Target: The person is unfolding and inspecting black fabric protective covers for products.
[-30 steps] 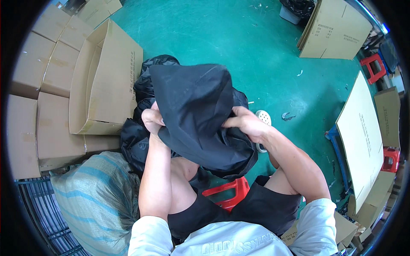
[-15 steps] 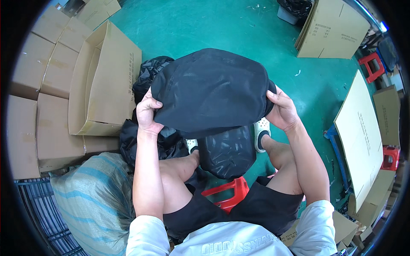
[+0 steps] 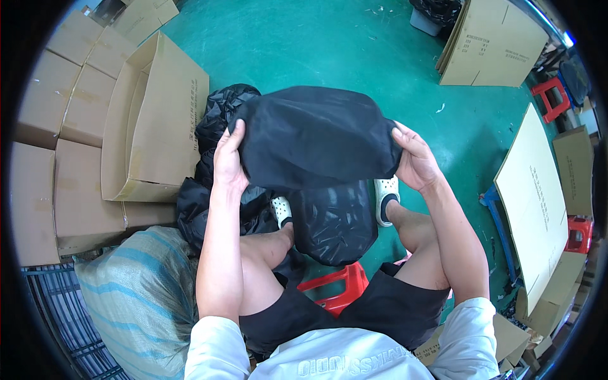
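Observation:
A black, rounded fabric cover is stretched out in front of me, held up at both ends. My left hand grips its left end with the thumb on the near face; the other fingers are mostly hidden behind it. At the right end my right hand has its thumb on top and its fingers underneath. Below the cover, between my legs, sits a glossy, wrinkled black rounded bundle, its far part hidden by the cover. A red plastic stool shows just nearer than the bundle.
Black plastic bags lie by my left leg, beside an open cardboard box and stacked cartons. A striped woven sack stands near left. To the right are a leaning cardboard sheet and flattened boxes.
The cover's far edge has come lower and nearer, and its face looks smoother and flatter. My left hand has shifted slightly right, its thumb now pointing upward. The bundle below stays in place.

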Available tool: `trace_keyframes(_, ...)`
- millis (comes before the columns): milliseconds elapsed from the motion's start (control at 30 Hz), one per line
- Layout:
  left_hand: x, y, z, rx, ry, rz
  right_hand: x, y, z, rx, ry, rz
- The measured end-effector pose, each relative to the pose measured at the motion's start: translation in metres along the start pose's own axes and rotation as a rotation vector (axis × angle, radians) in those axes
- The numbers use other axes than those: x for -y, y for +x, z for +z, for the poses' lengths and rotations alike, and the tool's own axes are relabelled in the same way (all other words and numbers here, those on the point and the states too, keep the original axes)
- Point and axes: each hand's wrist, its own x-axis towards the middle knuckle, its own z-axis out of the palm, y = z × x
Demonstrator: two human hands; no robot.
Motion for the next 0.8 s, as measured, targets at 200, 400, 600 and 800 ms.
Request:
trace_keyframes(200,0.005,0.012,-0.014,-0.059,-0.389,-0.152,-0.012,0.0,0.004,0.285,-0.102,0.059)
trace_keyframes(400,0.006,0.017,-0.036,0.056,-0.509,-0.303,-0.018,0.012,0.0,0.005,-0.043,-0.121)
trace_keyframes(600,0.014,-0.005,0.013,0.061,0.191,-0.15,-0.021,0.01,0.022,-0.078,-0.187,-0.107)
trace_keyframes(800,0.003,0.006,0.005,0.062,-0.404,-0.212,0.001,0.013,0.018,-0.135,-0.08,-0.187)
